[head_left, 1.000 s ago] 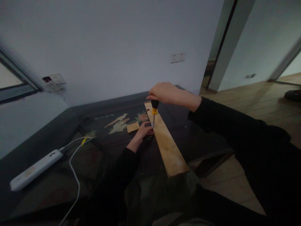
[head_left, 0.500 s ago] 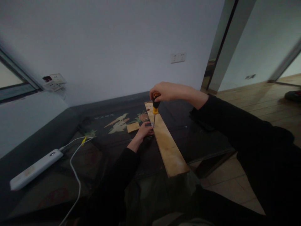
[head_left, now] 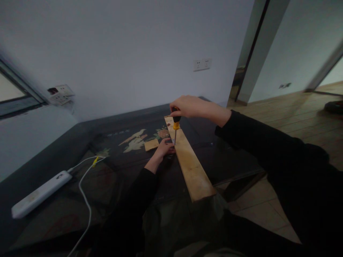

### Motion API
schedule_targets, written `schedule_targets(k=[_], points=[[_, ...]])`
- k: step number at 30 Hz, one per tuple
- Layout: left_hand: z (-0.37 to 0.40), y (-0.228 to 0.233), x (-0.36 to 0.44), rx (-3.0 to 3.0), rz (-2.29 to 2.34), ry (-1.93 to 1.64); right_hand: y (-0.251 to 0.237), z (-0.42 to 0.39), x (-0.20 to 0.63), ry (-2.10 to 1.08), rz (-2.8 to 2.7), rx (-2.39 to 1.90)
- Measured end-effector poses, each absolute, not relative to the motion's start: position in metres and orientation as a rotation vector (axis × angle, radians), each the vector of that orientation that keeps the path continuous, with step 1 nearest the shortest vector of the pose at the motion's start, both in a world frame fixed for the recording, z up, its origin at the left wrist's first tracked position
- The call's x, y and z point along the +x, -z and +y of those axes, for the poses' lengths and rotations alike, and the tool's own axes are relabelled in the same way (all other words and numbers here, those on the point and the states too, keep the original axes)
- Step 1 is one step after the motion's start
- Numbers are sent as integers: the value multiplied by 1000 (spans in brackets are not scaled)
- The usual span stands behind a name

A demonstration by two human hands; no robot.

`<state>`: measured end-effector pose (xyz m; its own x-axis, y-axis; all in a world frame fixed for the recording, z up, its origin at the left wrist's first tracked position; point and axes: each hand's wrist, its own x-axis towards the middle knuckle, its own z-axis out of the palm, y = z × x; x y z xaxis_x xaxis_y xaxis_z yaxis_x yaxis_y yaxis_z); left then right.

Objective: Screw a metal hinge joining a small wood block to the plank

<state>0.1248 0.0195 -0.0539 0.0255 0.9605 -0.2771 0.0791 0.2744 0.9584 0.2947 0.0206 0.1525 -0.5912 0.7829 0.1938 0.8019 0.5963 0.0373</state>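
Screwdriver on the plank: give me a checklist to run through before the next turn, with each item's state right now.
1. Right hand gripped on top of the screwdriver handle: ok.
2. Screwdriver upright, tip down on the plank: ok.
3. Left hand steadying things beside the tip, at the plank's left edge: ok.
4. Tip seated in a screw head: cannot tell, too small and dim.
5. Plank fully supported: not ok, its near end sticks out past the edge of the table.
6. White cable and power strip away from the work: ok, they lie far to the left.
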Motion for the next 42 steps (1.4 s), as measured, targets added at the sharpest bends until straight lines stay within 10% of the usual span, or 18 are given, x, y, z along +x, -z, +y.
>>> schedule_targets(k=[27,42], points=[[19,53,122,1060,1336,-909,-167,28,317,-20,-2478,-1174],[26,52,107,1419,1480,-932,10,57,391,-1129,-918,-936]])
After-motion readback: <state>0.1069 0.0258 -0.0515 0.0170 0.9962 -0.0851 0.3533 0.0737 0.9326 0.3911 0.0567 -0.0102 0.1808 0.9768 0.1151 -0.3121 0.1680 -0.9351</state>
